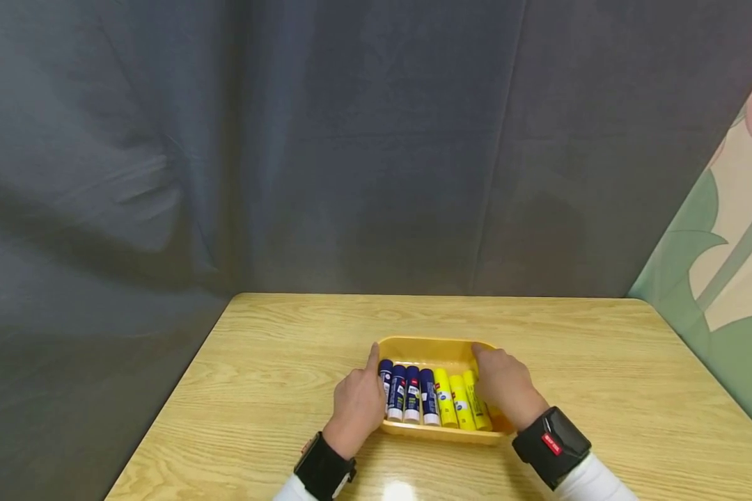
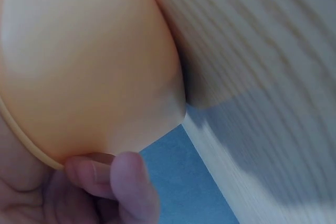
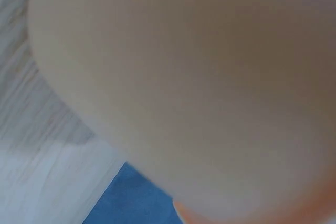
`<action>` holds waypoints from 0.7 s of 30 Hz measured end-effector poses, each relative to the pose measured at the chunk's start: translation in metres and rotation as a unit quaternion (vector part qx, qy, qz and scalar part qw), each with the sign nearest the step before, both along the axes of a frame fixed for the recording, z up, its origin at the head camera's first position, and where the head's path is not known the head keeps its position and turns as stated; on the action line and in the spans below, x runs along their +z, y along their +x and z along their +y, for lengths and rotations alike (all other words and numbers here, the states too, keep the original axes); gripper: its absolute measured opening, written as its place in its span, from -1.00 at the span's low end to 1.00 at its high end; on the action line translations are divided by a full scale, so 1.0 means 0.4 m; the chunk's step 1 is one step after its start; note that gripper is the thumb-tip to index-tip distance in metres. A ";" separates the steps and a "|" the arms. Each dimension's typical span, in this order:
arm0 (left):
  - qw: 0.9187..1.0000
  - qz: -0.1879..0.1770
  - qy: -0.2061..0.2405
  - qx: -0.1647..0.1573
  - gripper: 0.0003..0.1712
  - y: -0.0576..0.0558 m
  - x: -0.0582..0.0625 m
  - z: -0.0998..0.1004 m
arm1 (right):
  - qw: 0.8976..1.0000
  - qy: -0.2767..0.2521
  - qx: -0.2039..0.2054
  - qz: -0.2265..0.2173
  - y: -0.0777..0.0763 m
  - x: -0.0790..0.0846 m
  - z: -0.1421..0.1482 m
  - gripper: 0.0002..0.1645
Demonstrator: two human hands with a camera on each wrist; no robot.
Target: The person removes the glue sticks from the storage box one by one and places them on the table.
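Behind everything hangs a big dark gray curtain (image 1: 363, 146). In front of it is a wooden table (image 1: 276, 362). On the right side is a wall (image 1: 739, 278) with leaf and flower shapes.

Near the middle of the table, close to the person, is a yellow tray (image 1: 429, 351). Its long way runs from left to right, and its open side faces up. I cannot tell if its whole bottom touches the table.

The tray sits between the two hands, which are well apart. The left hand (image 1: 359, 400) grips the left end, with one finger pointing away along the rim. The right hand (image 1: 509, 384) holds the right end, with a fingertip at the far right corner. In the right wrist view the tray is too blurry to show how those fingers bend. Each wrist wears a black band.

Inside the tray, small sticks lie side by side, pointing away from the person. Four dark blue sticks (image 1: 412, 394) are on the left, their white ends near the person. Yellow sticks (image 1: 460, 401) are on the right, their far ends leaning a little left.
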State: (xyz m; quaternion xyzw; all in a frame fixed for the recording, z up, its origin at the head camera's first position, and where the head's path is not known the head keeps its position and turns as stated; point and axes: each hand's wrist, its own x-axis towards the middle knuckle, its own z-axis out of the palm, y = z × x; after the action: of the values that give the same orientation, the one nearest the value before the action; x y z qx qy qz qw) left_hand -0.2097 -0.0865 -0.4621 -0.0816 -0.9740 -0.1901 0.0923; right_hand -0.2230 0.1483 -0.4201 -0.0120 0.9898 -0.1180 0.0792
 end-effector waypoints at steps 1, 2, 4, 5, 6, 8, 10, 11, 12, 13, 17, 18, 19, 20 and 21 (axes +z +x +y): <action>1.000 0.000 0.000 0.000 -0.36 0.000 0.001 0.000 | 1.000 -0.001 0.002 0.007 0.003 0.000 0.000 -0.23; 1.000 -0.002 -0.001 0.000 -0.36 0.000 0.001 0.000 | 1.000 0.000 0.006 0.015 0.006 0.000 0.001 -0.24; 1.000 -0.001 -0.002 0.001 -0.36 0.000 0.001 0.000 | 0.999 -0.001 0.013 0.032 0.012 0.000 0.002 -0.26; 1.000 0.000 -0.003 0.001 -0.36 0.001 0.002 0.000 | 0.999 -0.003 0.015 0.040 0.016 0.000 0.003 -0.26; 1.000 0.002 -0.003 0.001 -0.36 0.001 0.002 0.000 | 0.999 -0.005 0.017 0.047 0.020 0.000 0.003 -0.27; 1.000 0.007 -0.003 0.001 -0.36 0.002 0.002 -0.001 | 0.998 -0.008 0.019 0.056 0.025 -0.001 0.003 -0.28; 1.000 0.010 -0.002 0.001 -0.37 0.002 0.003 -0.001 | 0.998 -0.013 0.017 0.063 0.029 -0.001 0.003 -0.29; 1.000 0.010 -0.001 0.001 -0.37 0.002 0.003 -0.001 | 0.998 -0.016 0.014 0.065 0.031 -0.002 0.004 -0.29; 1.000 0.009 -0.001 0.000 -0.37 0.001 0.003 -0.001 | 0.998 -0.017 0.012 0.067 0.032 -0.003 0.005 -0.29; 1.000 0.009 0.000 0.000 -0.37 0.001 0.002 -0.001 | 0.997 -0.019 0.010 0.069 0.032 -0.004 0.006 -0.29; 1.000 0.005 0.002 0.000 -0.37 0.001 0.001 -0.001 | 0.997 -0.025 0.007 0.073 0.032 -0.005 0.013 -0.32; 1.000 0.007 0.001 0.000 -0.37 0.000 0.001 -0.001 | 0.997 -0.027 0.007 0.077 0.032 -0.004 0.015 -0.34; 1.000 0.007 0.002 -0.001 -0.37 0.000 0.000 -0.001 | 0.996 -0.029 0.007 0.080 0.032 -0.003 0.017 -0.36; 1.000 0.006 0.003 0.000 -0.37 0.000 0.000 -0.001 | 0.996 -0.032 0.007 0.083 0.034 -0.001 0.018 -0.37; 1.000 0.006 0.003 0.000 -0.37 0.000 -0.001 -0.001 | 0.996 -0.035 0.005 0.085 0.035 0.002 0.019 -0.39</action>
State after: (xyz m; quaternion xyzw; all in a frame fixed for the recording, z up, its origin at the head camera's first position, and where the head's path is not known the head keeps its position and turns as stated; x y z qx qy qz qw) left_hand -0.2096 -0.0867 -0.4623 -0.0828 -0.9728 -0.1928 0.0984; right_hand -0.2088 0.1560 -0.4194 -0.0300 0.9880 -0.1512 -0.0055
